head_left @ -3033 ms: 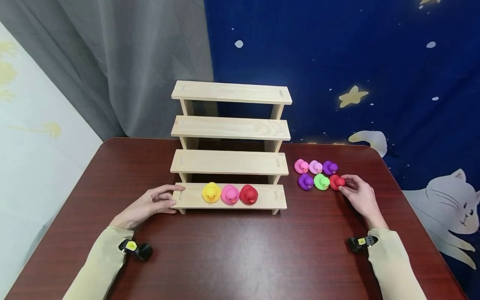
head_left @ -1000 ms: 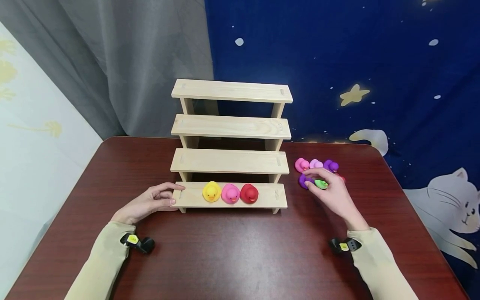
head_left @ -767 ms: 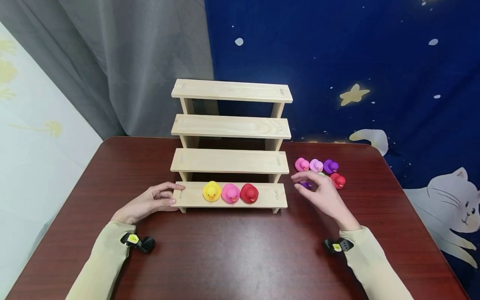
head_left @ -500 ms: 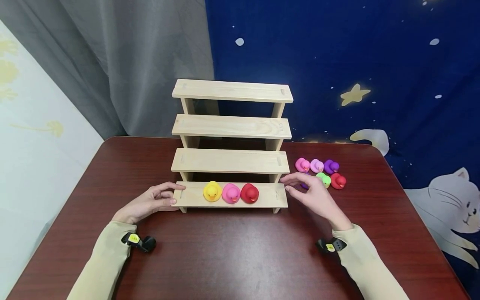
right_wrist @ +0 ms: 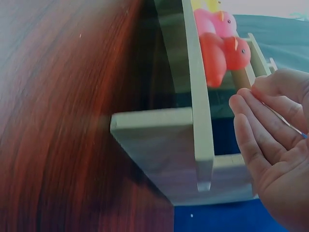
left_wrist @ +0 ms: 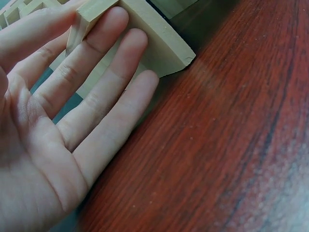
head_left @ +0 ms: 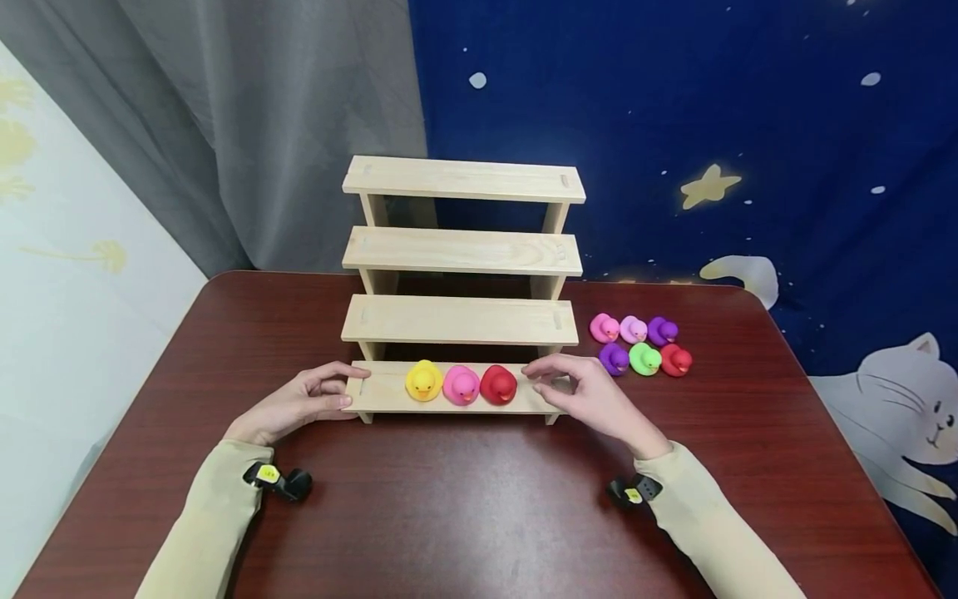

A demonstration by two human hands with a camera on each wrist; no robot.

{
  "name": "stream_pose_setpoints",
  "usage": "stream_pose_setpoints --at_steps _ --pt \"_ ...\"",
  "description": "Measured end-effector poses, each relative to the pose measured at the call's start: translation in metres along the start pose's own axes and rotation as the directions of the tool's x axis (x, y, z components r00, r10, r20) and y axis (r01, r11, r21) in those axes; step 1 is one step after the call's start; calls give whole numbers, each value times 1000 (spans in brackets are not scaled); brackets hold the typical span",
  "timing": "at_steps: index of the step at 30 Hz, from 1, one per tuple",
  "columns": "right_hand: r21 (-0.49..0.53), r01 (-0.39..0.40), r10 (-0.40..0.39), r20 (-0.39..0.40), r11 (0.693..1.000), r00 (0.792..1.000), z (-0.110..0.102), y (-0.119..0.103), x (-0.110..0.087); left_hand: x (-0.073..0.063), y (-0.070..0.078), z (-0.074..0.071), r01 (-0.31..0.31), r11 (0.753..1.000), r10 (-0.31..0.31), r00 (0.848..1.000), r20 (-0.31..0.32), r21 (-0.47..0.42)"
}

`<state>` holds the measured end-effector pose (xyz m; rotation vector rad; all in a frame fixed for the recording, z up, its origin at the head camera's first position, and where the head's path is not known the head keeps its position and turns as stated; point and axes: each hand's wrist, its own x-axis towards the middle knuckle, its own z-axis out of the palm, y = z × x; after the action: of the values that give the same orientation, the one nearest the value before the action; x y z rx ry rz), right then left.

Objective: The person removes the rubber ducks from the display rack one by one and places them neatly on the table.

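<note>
Before the bottom board (head_left: 385, 391), the table (head_left: 464, 499) leaves wide room for passing. Along this board, the red duck (head_left: 498, 385) obstructs the right hand (head_left: 599, 401), near its fingertips; behind stands the next board (head_left: 460, 320), higher, and the left hand (head_left: 297, 403) occupies the left end.

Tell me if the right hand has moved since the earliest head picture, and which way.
Yes. Against the wooden stand, the right hand has moved left, from the red duck on the table to the bottom step's right end.
</note>
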<state>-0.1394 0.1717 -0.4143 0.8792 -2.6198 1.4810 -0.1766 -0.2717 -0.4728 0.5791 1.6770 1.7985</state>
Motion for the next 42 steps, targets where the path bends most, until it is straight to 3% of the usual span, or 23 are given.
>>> stream_pose_setpoints --at_steps 7,14,19,29,42 --pt "25 88 -88 -3 996 996 8 -1 7 1 0 0 3 1000 -3 1000 -4 6" --pt "64 53 -56 37 997 998 11 -12 13 -1 1 0 20 1000 -20 1000 -16 -3" --pt "18 62 -63 62 998 996 20 0 13 -2 -1 1 10 1000 -10 1000 -13 -10" --pt "-33 94 -94 -5 995 996 29 3 13 -1 -1 2 3 1000 -3 1000 -13 -13" --pt "-16 66 -66 -33 998 997 19 -6 5 -1 -3 1 -31 999 32 999 19 -38"
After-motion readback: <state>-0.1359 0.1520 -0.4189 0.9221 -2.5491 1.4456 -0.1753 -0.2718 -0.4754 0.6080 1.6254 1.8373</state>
